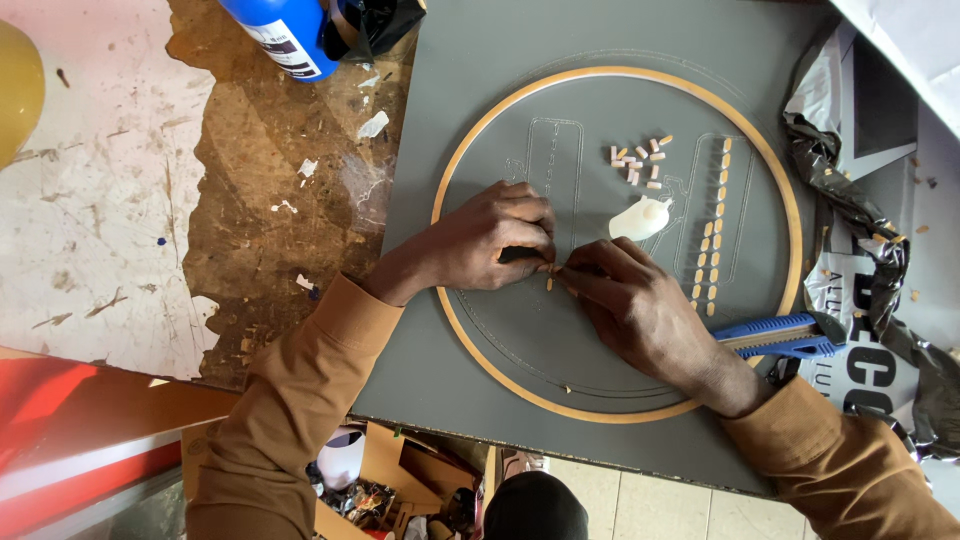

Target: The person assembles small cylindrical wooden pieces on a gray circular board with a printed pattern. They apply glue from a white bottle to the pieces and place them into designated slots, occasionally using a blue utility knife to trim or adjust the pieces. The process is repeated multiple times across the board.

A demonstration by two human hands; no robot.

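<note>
Both hands [560, 270] pinching small chip [549, 284], glue blob [638, 218], blue cutter [775, 336] nearby

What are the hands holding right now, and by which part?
Both hands, left hand and right hand, pinch one small tan piece between their fingertips over the grey board. Which part of it they grip cannot be told.

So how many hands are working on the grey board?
2. The left hand rests inside the wooden ring, left of centre. The right hand is beside it, lower right, fingertips meeting at a small tan piece. No other hands show.
</note>
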